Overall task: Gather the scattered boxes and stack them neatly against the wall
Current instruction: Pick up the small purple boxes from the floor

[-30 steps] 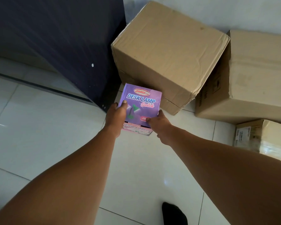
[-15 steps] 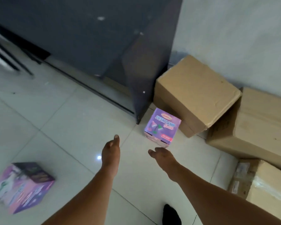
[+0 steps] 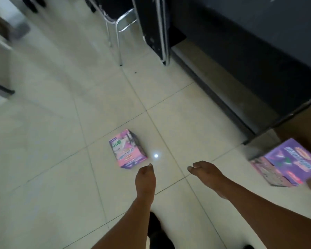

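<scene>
Blurred floor view, brown carton (image 3: 307, 126) cut off at right
Left hand (image 3: 145, 177) and right hand (image 3: 207, 172) empty, fingers loosely curled; pink box (image 3: 127, 150) lies on open tile ahead, purple box (image 3: 287, 163) beside the carton

Arms: two, bare from the lower frame edge to the wrists, no sleeves in view.
Left hand (image 3: 145, 178): bare, no glove, no ring or band to be seen; one pale fingernail showing at the tip.
Right hand (image 3: 206, 170): bare as well, no glove, no watch or strap at the wrist; fingertips slightly blurred.
Wrists: plain, nothing worn on either.
Footwear: dark, black-looking shoe or sock (image 3: 155, 224) between the forearms at the bottom edge; material too blurred to tell.
Other clothing: out of view.
</scene>
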